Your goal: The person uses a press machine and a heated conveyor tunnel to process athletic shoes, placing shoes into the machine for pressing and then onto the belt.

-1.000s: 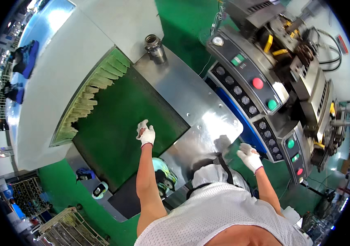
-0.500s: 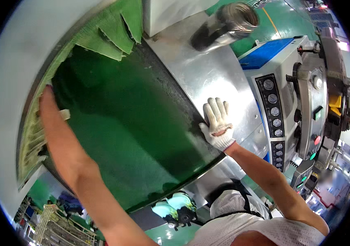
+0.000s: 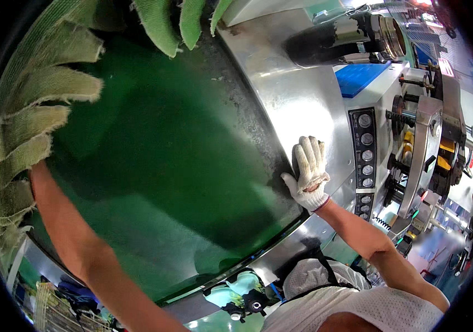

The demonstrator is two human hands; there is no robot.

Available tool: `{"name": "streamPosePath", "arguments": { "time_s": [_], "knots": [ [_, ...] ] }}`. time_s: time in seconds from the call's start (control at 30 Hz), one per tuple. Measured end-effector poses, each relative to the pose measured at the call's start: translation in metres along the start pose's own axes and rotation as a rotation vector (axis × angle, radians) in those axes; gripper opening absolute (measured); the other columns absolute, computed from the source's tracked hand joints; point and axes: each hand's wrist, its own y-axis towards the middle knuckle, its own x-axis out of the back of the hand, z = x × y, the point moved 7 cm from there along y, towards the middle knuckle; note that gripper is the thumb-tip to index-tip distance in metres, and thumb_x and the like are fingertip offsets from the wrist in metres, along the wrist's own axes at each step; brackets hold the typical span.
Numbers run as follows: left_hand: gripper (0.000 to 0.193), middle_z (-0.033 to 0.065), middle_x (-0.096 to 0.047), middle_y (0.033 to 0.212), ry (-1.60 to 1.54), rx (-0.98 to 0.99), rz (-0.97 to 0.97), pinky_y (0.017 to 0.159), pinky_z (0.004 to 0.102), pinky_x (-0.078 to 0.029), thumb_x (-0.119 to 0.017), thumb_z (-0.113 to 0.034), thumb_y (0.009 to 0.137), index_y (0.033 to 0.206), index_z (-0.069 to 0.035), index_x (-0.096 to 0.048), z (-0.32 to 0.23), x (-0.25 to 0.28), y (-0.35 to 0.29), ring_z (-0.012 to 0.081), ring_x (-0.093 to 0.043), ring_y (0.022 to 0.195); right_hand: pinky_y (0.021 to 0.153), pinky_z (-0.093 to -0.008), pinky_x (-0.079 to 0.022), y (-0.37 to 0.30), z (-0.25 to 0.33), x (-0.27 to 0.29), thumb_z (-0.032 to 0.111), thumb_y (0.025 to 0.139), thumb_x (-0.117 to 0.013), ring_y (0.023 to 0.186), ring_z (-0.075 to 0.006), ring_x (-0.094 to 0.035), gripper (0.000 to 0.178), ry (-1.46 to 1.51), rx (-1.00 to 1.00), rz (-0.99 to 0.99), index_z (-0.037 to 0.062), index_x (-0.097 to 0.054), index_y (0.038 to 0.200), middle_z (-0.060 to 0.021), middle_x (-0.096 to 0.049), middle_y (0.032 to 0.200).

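Note:
A green conveyor belt (image 3: 170, 133) runs into an opening hung with frayed green cloth strips (image 3: 54, 83). My left forearm (image 3: 70, 227) stretches over the belt to the strips at the far left. Past the wrist, my left hand is hidden behind them, so its fingers and anything in them do not show. My right hand (image 3: 309, 169), in a worn white knit glove with a hole near the wrist, lies flat on the shiny metal side plate (image 3: 270, 66). Its fingers are stretched out, with the thumb at the belt's dark edge, and it holds nothing.
A dark metal cylinder (image 3: 347, 41) with a peeling coating lies on the side plate's far end. To the right stands a machine with a column of round gauges (image 3: 365, 146). Below the belt's near edge are turquoise-and-black shoes (image 3: 242, 293). A wire rack (image 3: 54, 307) stands at lower left.
The view has moved closer to the opening, and the strips look larger. My left hand has gone out of sight behind them. My right hand still lies flat on the side plate.

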Motion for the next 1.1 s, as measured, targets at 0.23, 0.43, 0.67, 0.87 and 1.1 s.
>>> {"name": "streamPosePath", "arguments": {
  "time_s": [0.23,0.43,0.67,0.87,1.1],
  "knots": [
    [0.068,0.0261,-0.048,0.154,-0.093,0.11,-0.345,0.116,0.0514,-0.039,-0.035,-0.054,0.109,0.148,-0.001,-0.052,0.123,0.044,-0.098,0.0419,-0.049,0.139,0.119,-0.0657,-0.027,0.0,0.003,0.004,0.019,0.067,-0.086,0.143,-0.0501,-0.04,0.094,0.002,-0.048,0.012,0.002,-0.041,0.147,-0.0254,-0.044,0.153],
    [0.054,0.0252,-0.05,0.152,0.055,-0.081,-0.48,0.114,0.0509,-0.044,-0.047,-0.038,0.11,0.149,-0.002,-0.051,0.1,0.069,-0.225,0.0414,-0.05,0.139,0.116,-0.0603,-0.03,0.012,0.021,0.023,0.02,0.072,-0.084,0.137,-0.0475,-0.042,0.074,0.106,-0.049,0.078,-0.0027,-0.05,0.134,-0.0252,-0.045,0.147],
    [0.049,0.0224,-0.052,0.151,-0.201,-0.458,0.018,0.106,0.0515,-0.048,-0.052,-0.037,0.108,0.142,-0.001,-0.056,-0.061,0.102,-0.394,0.038,-0.052,0.137,0.123,-0.0495,-0.029,-0.037,-0.018,0.053,0.048,0.094,-0.061,0.147,-0.0432,-0.038,0.074,0.254,-0.179,0.109,-0.002,-0.048,0.147,-0.0288,-0.043,0.156],
    [0.058,0.0303,-0.05,0.148,-0.438,-0.778,0.319,0.118,0.0515,-0.037,-0.06,-0.03,0.103,0.143,0.01,-0.048,-0.137,0.116,-0.611,0.0441,-0.047,0.139,0.115,-0.0434,-0.043,-0.138,0.009,0.146,0.052,0.103,-0.052,0.133,-0.0385,-0.058,0.069,0.783,-0.229,0.28,-0.0017,-0.052,0.146,-0.0236,-0.06,0.144],
    [0.056,0.0293,-0.051,0.147,-0.751,-1.025,0.563,0.113,0.0477,-0.044,-0.064,-0.02,0.1,0.146,0.008,-0.047,-0.284,0.19,-0.762,0.0427,-0.054,0.134,0.117,-0.0376,-0.043,-0.327,-0.066,0.282,0.043,0.104,-0.059,0.139,-0.0271,-0.055,0.067,1.115,-0.386,0.048,-0.0046,-0.048,0.149,-0.0185,-0.058,0.148]
  ]
}}
